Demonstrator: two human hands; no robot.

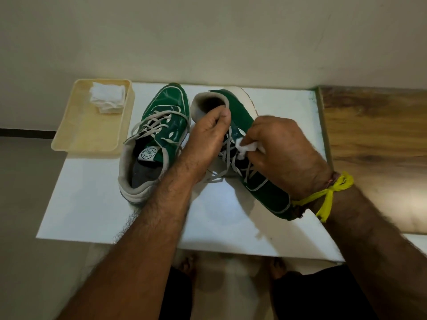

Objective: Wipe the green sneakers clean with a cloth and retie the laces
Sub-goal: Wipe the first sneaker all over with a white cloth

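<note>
Left hand (209, 132): I see it gripping the glossy right sneaker (251, 155) at its padded collar
Right hand (285, 146): pinches crumpled white cloth (248, 147) against its laces
Other sneaker (157, 139): flat on bench (92, 204), left

left hand (208, 132) grips tilted sneaker (242, 112) collar | right hand (284, 146) presses cloth (247, 146)

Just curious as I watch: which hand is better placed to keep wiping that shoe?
The right hand: it already pinches the white cloth against the tilted sneaker. The left hand grips that sneaker's collar, steadying it.
</note>
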